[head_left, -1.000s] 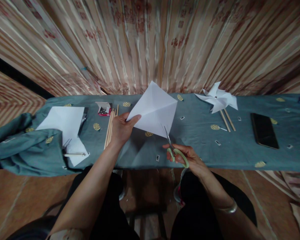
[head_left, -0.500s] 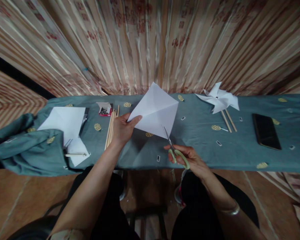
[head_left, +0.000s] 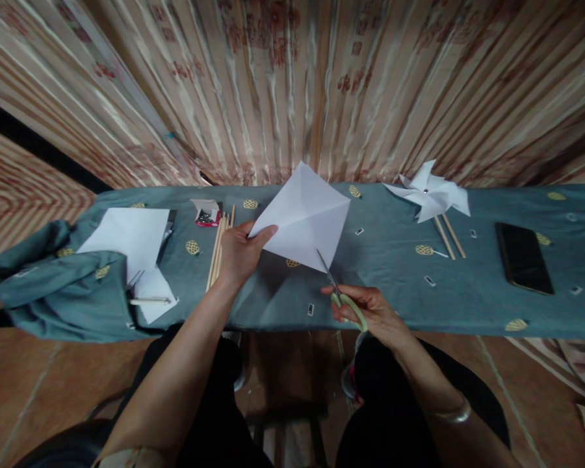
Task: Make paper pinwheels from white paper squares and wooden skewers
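My left hand (head_left: 242, 252) pinches the left corner of a creased square of white paper (head_left: 305, 214), thumb on top, and holds it above the table. Fold lines cross the sheet. In my right hand (head_left: 365, 305) is a pair of scissors (head_left: 344, 301) with pale green handles, fingers in the loops. The blades lie over the corner of the paper nearest me and point toward its middle; they look closed together. How far the paper is cut there I cannot tell.
A white paper pinwheel (head_left: 426, 190) with wooden sticks (head_left: 451, 235) lies to the right, beside a black phone (head_left: 524, 258). At left are more wooden sticks (head_left: 218, 250), a small box of pins (head_left: 207, 212), white paper sheets (head_left: 129, 234) and bunched teal cloth (head_left: 68, 292). A curtain (head_left: 292, 91) hangs behind.
The scissor handles have come together and the blades have closed at the paper's near corner. My left hand and the paper have stayed nearly still; the view shifted slightly.
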Demonstrator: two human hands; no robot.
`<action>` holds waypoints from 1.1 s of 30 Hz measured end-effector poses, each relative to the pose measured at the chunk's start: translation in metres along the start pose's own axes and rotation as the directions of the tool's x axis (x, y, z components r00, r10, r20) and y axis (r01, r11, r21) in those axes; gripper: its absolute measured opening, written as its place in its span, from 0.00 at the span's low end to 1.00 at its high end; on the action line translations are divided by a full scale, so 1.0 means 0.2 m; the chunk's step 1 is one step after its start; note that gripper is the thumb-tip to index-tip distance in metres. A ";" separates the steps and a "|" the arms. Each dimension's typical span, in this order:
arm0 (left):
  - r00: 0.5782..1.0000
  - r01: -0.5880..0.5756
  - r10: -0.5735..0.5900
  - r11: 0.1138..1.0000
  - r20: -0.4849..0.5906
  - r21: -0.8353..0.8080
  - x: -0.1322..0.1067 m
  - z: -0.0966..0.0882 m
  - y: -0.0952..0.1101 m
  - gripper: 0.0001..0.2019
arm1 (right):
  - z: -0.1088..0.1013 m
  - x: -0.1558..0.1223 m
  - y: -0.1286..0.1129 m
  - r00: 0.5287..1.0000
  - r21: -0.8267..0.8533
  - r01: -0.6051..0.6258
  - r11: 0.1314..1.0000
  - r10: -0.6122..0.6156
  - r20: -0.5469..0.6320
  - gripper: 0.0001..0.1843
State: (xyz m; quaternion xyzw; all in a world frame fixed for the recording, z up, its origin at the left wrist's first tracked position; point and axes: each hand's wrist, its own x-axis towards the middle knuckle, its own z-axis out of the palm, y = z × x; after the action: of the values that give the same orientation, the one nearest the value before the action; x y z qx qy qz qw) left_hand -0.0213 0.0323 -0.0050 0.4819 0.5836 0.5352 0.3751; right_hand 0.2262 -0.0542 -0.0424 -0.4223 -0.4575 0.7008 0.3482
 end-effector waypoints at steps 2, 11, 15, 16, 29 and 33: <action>1.000 -0.010 0.010 1.000 0.004 0.012 0.00 0.00 0.00 0.08 | 0.00 0.00 0.00 1.000 0.022 -0.017 1.000 0.018 -0.006 0.24; 0.997 -0.024 0.019 0.997 0.078 0.069 -0.02 0.00 -0.02 0.11 | 0.00 0.01 0.00 1.000 -0.027 -0.011 1.000 0.011 -0.016 0.28; 0.995 -0.012 0.006 0.997 0.099 0.070 -0.03 0.00 -0.02 0.12 | 0.01 0.02 -0.01 0.999 -0.040 0.000 0.999 -0.002 -0.033 0.28; 0.995 -0.012 0.006 0.998 0.099 0.063 -0.03 0.00 -0.02 0.12 | 0.01 0.02 -0.01 0.999 -0.030 -0.003 1.000 0.002 -0.039 0.27; 0.995 0.014 -0.019 0.999 0.101 0.050 -0.03 0.00 -0.01 0.12 | 0.03 0.02 -0.01 0.997 0.025 -0.048 0.999 0.050 -0.061 0.25; 0.992 -0.005 -0.004 0.997 0.129 0.073 -0.05 0.01 -0.02 0.11 | 0.02 0.03 -0.01 0.997 0.001 -0.016 1.000 0.016 -0.080 0.28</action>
State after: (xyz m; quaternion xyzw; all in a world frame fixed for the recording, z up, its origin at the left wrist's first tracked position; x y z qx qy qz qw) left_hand -0.0175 0.0237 -0.0095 0.5292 0.5773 0.4812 0.3938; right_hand 0.2203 -0.0504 -0.0412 -0.4536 -0.4396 0.6862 0.3607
